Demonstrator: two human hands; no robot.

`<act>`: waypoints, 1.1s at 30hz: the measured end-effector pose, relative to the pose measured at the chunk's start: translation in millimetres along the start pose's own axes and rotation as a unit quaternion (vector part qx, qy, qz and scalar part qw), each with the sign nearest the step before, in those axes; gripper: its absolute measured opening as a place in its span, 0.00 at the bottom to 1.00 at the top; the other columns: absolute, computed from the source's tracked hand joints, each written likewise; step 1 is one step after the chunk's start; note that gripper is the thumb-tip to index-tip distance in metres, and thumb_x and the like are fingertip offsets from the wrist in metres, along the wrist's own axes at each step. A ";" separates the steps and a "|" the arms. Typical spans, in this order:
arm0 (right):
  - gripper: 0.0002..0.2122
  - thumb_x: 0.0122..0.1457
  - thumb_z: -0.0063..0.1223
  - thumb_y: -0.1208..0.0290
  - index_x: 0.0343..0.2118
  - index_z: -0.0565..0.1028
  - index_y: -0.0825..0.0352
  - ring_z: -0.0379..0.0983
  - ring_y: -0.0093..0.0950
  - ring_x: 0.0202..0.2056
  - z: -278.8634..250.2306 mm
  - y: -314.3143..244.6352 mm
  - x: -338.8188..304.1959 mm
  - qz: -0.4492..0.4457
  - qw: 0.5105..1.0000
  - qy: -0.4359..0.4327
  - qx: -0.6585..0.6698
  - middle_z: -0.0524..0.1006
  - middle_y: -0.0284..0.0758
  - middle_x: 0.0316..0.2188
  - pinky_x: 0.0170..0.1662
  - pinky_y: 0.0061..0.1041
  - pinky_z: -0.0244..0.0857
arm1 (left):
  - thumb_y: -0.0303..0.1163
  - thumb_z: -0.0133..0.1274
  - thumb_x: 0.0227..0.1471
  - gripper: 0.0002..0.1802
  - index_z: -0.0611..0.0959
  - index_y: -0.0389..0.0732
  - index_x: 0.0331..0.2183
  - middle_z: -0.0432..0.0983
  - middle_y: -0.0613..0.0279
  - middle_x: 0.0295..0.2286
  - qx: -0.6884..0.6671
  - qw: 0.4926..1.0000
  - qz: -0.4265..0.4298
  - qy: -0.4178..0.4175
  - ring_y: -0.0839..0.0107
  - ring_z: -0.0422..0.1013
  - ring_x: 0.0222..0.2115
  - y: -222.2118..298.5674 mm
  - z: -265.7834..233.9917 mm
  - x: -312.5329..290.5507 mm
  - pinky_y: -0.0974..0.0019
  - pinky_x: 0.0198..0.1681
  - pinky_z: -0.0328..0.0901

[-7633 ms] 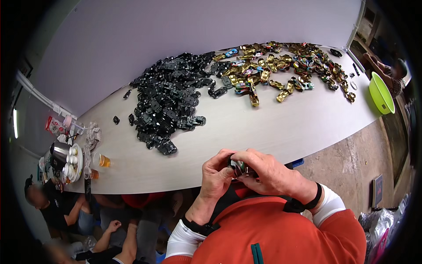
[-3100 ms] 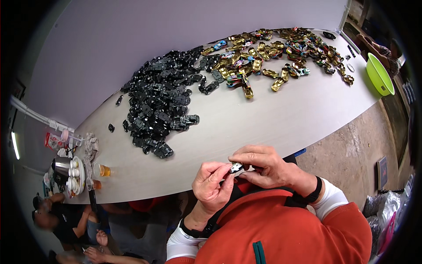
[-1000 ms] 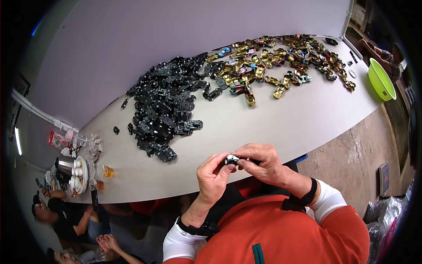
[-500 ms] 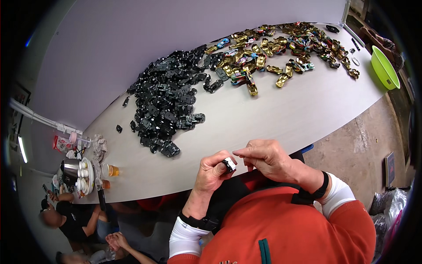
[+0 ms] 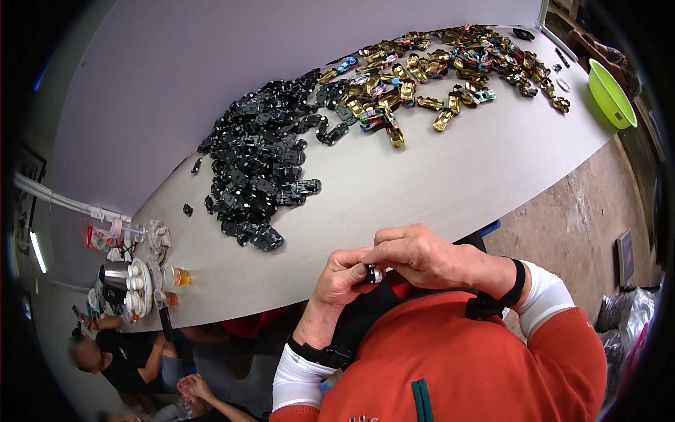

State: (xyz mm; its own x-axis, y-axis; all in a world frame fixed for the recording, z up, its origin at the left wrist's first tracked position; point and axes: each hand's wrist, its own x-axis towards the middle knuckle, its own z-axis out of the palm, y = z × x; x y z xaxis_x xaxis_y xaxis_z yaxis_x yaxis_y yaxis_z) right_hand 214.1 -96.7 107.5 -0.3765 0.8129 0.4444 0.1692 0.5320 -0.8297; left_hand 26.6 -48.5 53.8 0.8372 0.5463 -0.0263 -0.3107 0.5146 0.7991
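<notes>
At the table's near edge, my left hand (image 5: 339, 280) is closed around a small black-and-white piece that looks like a toy car (image 5: 373, 274). My right hand (image 5: 415, 253) meets it from the right, fingers bent and pressed together against the piece; its fingertips are partly hidden behind the left hand's fingers. Beyond my hands, a heap of black toy car parts (image 5: 256, 151) covers the table's left middle. Gold and multicoloured toy cars (image 5: 401, 91) lie spread along the back, some upside down with gold undersides showing.
A green basin (image 5: 612, 95) stands at the table's right end. On the left are a tray of white cups (image 5: 145, 287), amber drinks (image 5: 178, 275) and a crumpled cloth (image 5: 159, 239). Two people sit at lower left; one person's hands (image 5: 193, 387) show. Clear plastic bags (image 5: 636, 316) lie at right.
My right hand has moved left and closed in on the toy car piece, which is now more covered by fingers. The left hand has turned slightly. The whole view has shifted a little.
</notes>
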 end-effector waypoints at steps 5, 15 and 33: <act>0.06 0.47 0.50 0.84 0.29 0.72 0.70 0.69 0.36 0.25 1.4 14.6 1.4 0.029 0.999 0.046 -0.001 0.70 0.39 0.24 0.27 0.30 0.64 | 0.43 0.55 0.47 0.22 0.79 0.30 0.32 0.71 0.58 0.25 -0.035 0.996 -0.007 -0.083 0.81 0.60 0.17 -5.3 -3.8 -2.7 0.79 0.15 0.52; 0.19 0.44 0.64 0.61 0.34 0.74 0.69 0.60 0.17 0.23 10.8 11.0 -2.4 0.026 0.989 0.121 0.079 0.65 0.30 0.28 0.23 0.16 0.56 | 0.44 0.50 0.51 0.23 0.74 0.29 0.35 0.68 0.61 0.23 -0.104 0.994 0.008 0.011 0.82 0.58 0.16 0.8 6.5 1.6 0.81 0.15 0.53; 0.16 0.43 0.63 0.72 0.37 0.74 0.69 0.70 0.22 0.27 8.1 27.8 -7.2 -0.004 0.984 0.179 -0.001 0.73 0.35 0.29 0.26 0.18 0.64 | 0.18 0.59 0.39 0.24 0.75 0.33 0.43 0.69 0.64 0.34 0.427 0.863 0.198 0.186 0.78 0.68 0.31 1.9 18.8 1.3 0.77 0.32 0.68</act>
State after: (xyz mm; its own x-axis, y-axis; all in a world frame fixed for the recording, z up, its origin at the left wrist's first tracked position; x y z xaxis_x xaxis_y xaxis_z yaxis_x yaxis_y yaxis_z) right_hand 214.2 -89.7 78.5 -0.0341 0.8396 0.5421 0.1700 0.5394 -0.8247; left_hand 35.6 -59.2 66.6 0.4895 0.8234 0.2869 0.0377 -0.3487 0.9365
